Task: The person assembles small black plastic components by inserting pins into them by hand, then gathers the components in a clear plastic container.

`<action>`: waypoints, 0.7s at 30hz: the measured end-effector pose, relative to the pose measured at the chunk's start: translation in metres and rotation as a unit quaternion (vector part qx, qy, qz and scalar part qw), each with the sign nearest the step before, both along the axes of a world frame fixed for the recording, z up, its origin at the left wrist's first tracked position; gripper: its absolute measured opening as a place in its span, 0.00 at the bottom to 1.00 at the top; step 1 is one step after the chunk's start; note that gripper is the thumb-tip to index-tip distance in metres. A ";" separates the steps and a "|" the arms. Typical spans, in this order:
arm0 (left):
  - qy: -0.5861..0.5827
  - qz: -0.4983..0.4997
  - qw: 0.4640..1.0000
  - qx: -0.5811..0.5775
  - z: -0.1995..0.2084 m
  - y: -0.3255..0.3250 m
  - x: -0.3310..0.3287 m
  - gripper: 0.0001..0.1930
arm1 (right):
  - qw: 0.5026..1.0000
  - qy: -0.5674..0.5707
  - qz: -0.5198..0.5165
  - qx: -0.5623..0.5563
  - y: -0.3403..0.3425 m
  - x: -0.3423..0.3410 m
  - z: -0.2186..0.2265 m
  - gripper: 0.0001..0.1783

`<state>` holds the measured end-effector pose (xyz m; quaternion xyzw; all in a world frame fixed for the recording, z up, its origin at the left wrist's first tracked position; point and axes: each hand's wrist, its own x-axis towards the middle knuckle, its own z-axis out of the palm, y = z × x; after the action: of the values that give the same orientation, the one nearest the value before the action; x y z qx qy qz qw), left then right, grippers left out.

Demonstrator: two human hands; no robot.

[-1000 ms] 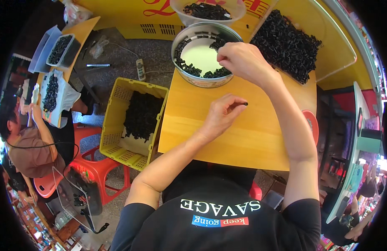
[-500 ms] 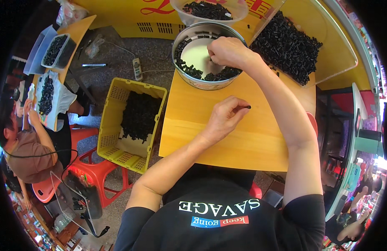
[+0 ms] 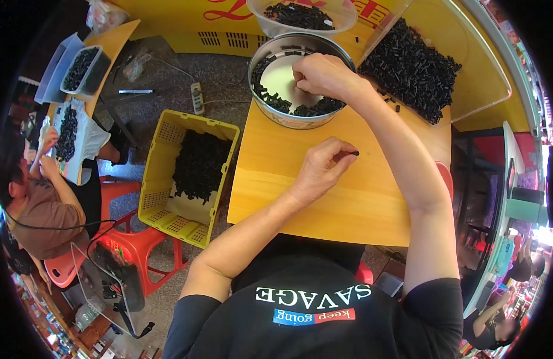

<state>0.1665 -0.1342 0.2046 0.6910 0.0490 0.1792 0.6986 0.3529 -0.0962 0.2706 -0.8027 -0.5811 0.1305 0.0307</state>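
Over the near half of the wooden table [image 3: 282, 197], my left hand [image 3: 322, 169] pinches a small black piece [image 3: 355, 153] between thumb and fingertips. My right hand [image 3: 321, 75] reaches into a round metal tin [image 3: 297, 122] at the table's far side. Its fingers are curled together above the pale bottom of the tin, and whatever they hold is hidden. Small black pieces [image 3: 270, 99] line the tin's inner edge in a ring.
Behind the tin stands a clear plastic bowl [image 3: 348, 21] of black pieces. A clear tray [image 3: 509, 90] at the far right holds a large heap. A yellow crate [image 3: 151, 206] with black pieces stands left of the table. A co-worker [image 3: 52, 218] sits at another table [image 3: 122, 36] on the left.
My right hand has shifted very slightly left inside the tin. My left hand stays in place with the black piece. The co-worker's hands have moved a little.
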 end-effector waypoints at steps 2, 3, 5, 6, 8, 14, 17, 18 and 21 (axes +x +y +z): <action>0.002 -0.004 1.000 -0.011 -0.004 -0.001 0.000 0.07 | 0.999 0.008 -0.012 0.036 -0.004 0.003 0.002 0.09; 0.004 -0.004 1.000 -0.021 -0.007 -0.001 -0.001 0.07 | 0.997 0.016 -0.020 0.072 -0.006 0.001 0.007 0.09; 0.000 0.004 0.998 -0.065 -0.014 -0.003 -0.001 0.07 | 0.981 0.061 -0.028 0.182 -0.019 0.001 0.020 0.10; -0.005 0.013 0.994 -0.109 -0.017 -0.005 0.000 0.07 | 0.970 0.088 -0.045 0.220 -0.030 -0.004 0.031 0.10; 0.006 -0.010 0.990 -0.142 -0.016 -0.004 0.001 0.07 | 0.946 0.118 -0.097 0.285 -0.054 -0.020 0.054 0.12; 0.029 -0.018 0.988 -0.151 0.000 -0.003 0.002 0.07 | 0.906 0.058 -0.196 0.370 -0.158 -0.044 0.019 0.10; 0.051 -0.011 0.989 -0.137 0.000 -0.001 0.000 0.08 | 0.918 -0.003 -0.276 0.285 -0.189 -0.069 -0.032 0.09; 0.049 -0.017 0.988 -0.144 -0.002 -0.002 0.001 0.08 | 0.915 -0.032 -0.291 0.277 -0.194 -0.077 -0.045 0.09; 0.044 -0.032 0.988 -0.145 -0.004 -0.004 0.001 0.09 | 0.889 -0.050 -0.336 0.307 -0.201 -0.097 -0.054 0.07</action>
<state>0.1677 -0.1377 0.2011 0.5911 0.0829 0.1169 0.7937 0.2560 -0.2968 0.2164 -0.9060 -0.2887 -0.1127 0.2881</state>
